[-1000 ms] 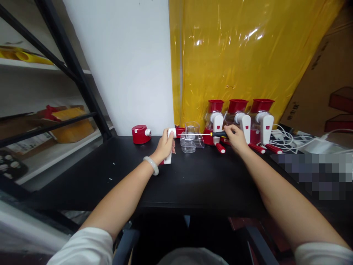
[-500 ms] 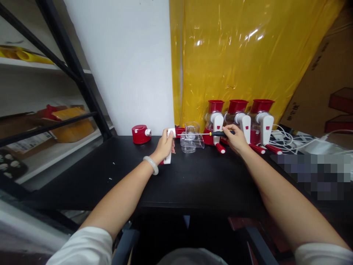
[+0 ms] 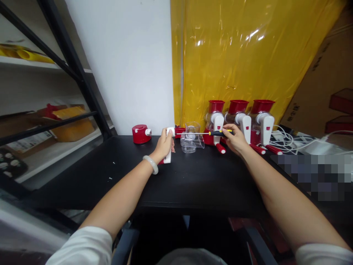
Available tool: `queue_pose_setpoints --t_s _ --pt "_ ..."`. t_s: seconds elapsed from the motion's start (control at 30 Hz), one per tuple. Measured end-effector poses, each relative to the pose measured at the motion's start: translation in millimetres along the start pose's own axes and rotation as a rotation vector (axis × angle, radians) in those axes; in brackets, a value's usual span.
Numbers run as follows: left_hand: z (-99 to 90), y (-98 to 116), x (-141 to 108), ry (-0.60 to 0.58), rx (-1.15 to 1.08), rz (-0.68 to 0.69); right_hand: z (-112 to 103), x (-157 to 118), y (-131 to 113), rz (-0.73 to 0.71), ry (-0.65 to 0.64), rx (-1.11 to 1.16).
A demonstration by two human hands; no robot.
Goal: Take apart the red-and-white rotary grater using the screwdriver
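Note:
My left hand point(image 3: 164, 144) is closed around a white crank handle point(image 3: 169, 157) with a red grip, held just above the table. In my right hand point(image 3: 234, 138) is a screwdriver point(image 3: 216, 133) with a black and yellow handle, pinched at its rear end. Its long shaft points left, and the tip meets or lies very near the white hub of the crank handle; exact contact cannot be made out. Behind the shaft stands a clear plastic housing point(image 3: 189, 148), with a red part point(image 3: 179, 131) partly hidden beside it. A red round base point(image 3: 141, 134) with a white knob sits left of my left hand.
Several assembled red and white rotary graters point(image 3: 261, 106) stand at the back right, cranks facing me. White cables point(image 3: 292, 143) lie beside them. The black table point(image 3: 187, 184) carries small white scraps at left. A shelf rack point(image 3: 79, 81) with boxes borders the left side.
The screwdriver's handle has turned, now showing more yellow, and my right fingers have shifted slightly on it. My left hand and the crank handle stay nearly where they were.

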State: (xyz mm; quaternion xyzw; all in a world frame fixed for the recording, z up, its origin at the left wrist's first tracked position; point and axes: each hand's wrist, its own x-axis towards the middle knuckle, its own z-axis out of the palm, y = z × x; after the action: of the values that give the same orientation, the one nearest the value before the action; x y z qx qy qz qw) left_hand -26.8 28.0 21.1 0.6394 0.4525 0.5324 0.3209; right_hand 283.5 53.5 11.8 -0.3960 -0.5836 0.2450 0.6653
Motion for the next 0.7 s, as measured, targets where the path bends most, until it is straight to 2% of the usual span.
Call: queue_pose_setpoints --t_s 0.1,0.2,0.4,0.57,0.7 --pt "0.5 1.4 -0.2 0.002 -0.021 -0.013 2.3 -1.0 -5.2 0.112 -0.023 0.171" --pt "1.1 1.4 -0.5 -0.005 -0.04 -0.017 1.5 0.3 -5.2 0.132 -0.04 0.182" --pt "0.2 -2.8 0.0 -0.019 0.002 0.019 -4.3 5.1 8.4 0.189 -0.021 0.029" --pt "-2.5 -3.8 0.3 -0.031 0.059 0.077 -11.0 3.7 15.4 0.119 -0.107 -0.173" --pt "-2.6 -2.0 -0.7 -0.029 0.075 0.081 -9.8 4.0 14.9 0.156 -0.069 -0.128"
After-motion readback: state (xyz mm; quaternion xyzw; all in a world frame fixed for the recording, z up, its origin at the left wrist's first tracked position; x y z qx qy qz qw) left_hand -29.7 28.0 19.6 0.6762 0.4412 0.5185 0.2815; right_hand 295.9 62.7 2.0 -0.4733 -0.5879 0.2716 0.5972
